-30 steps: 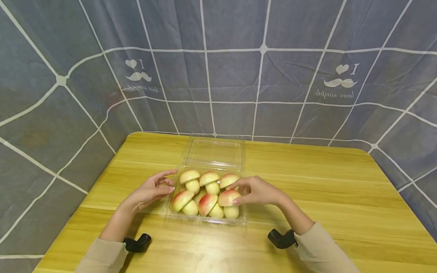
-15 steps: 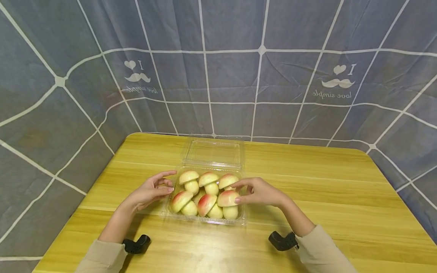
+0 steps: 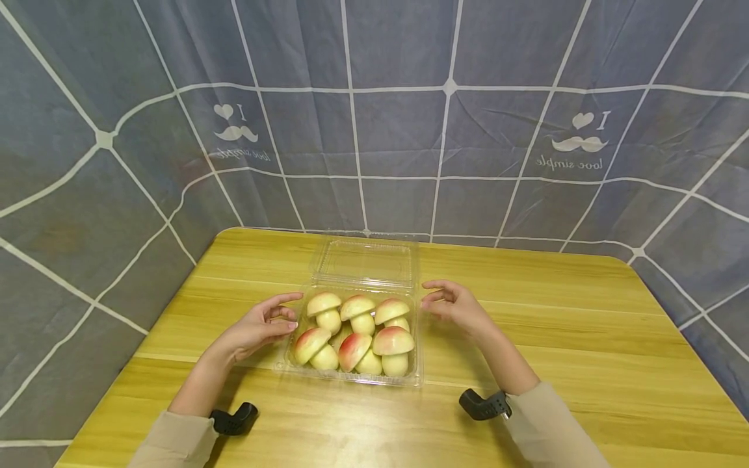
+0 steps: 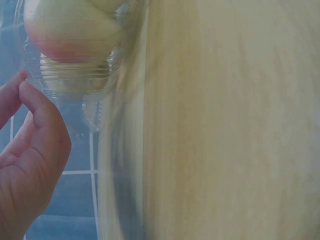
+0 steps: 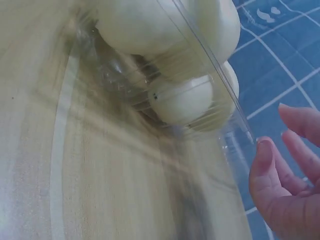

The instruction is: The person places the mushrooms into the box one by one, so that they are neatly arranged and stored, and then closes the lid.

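A clear plastic clamshell box (image 3: 351, 379) lies on the table with its lid (image 3: 367, 259) folded back. Inside it are several mushroom-shaped pieces, pale yellow with reddish blushes on the caps, in two rows of three; one is the front right mushroom-shaped piece (image 3: 393, 351). My left hand (image 3: 257, 331) is at the box's left side, fingers loosely bent, its fingertips at the wall; whether they touch it is unclear. My right hand (image 3: 462, 312) hovers just off the right side with relaxed fingers and holds nothing. In the right wrist view its thumb (image 5: 265, 160) is near the rim.
The wooden table (image 3: 556, 338) extends to both sides of the box. A grey curtain with white grid lines (image 3: 398, 130) hangs behind and beside it. Black devices are strapped to the left wrist (image 3: 235, 419) and right wrist (image 3: 484, 404).
My right hand has let go of the front right mushroom-shaped piece and moved up and right, out of the box. The left hand and the pieces stay almost where they were.
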`<control>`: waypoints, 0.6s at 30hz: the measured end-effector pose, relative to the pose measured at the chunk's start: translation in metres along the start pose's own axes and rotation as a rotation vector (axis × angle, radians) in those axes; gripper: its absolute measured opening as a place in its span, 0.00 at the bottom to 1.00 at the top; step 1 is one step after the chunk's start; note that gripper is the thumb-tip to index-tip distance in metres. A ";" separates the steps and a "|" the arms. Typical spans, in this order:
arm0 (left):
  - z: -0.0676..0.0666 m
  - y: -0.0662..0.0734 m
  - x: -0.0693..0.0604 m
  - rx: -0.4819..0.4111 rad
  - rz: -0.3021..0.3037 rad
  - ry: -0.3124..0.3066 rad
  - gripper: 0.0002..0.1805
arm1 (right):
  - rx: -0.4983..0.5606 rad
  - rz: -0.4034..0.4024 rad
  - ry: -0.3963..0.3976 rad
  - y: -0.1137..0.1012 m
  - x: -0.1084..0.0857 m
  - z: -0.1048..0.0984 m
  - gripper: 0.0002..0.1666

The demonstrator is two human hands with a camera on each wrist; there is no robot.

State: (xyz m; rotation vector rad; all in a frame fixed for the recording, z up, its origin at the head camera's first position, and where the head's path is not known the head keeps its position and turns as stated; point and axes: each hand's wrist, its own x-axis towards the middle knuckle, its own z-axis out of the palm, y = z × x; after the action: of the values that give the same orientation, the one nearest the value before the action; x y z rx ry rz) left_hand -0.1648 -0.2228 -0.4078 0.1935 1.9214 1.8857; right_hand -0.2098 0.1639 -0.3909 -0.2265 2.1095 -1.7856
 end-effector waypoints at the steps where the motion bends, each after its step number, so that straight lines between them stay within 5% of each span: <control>1: 0.000 0.000 0.000 0.000 -0.001 0.001 0.37 | 0.046 0.015 0.004 0.000 0.001 -0.001 0.31; 6: 0.000 0.001 0.000 0.004 -0.002 0.001 0.37 | 0.189 0.067 -0.001 0.002 0.006 -0.003 0.36; 18: -0.001 0.000 0.000 0.017 0.004 -0.004 0.37 | 0.273 0.167 -0.043 0.002 0.023 -0.001 0.44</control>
State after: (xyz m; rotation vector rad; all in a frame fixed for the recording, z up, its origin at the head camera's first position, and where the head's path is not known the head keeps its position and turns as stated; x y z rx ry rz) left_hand -0.1656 -0.2238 -0.4074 0.2058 1.9368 1.8706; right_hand -0.2312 0.1569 -0.3969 -0.0151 1.7737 -1.9208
